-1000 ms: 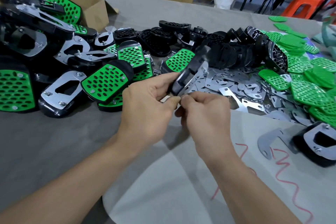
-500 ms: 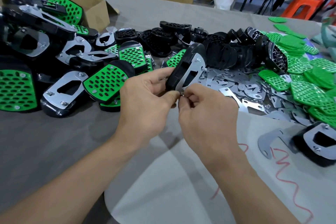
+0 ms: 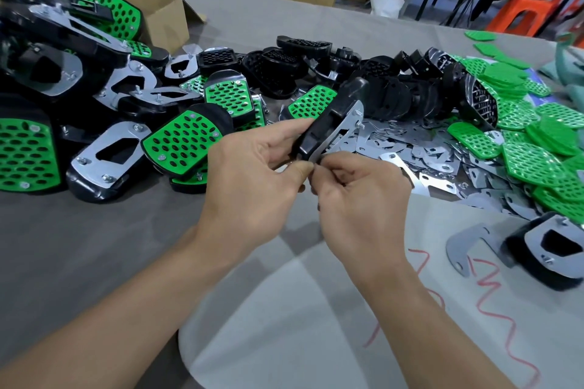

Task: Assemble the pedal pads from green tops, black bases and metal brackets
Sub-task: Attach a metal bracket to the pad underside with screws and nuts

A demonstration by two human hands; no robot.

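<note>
Pedal pad (image 3: 328, 114) held on edge above grey worktop (image 3: 94, 246) | left hand (image 3: 252, 174) fingers gripping its black side | right hand (image 3: 357, 199) fingers pinching metal bracket (image 3: 343, 128) at lower corner | risk: bracket could shift out of alignment if pinch loosens

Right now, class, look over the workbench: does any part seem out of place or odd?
Nothing looks damaged or spilled. One metal bracket lies alone on the white sheet, apart from the bracket pile, beside an upturned pedal pad. Red scribbles mark that sheet. The left hand grips another pad; the right hand pinches its bracket.
</note>
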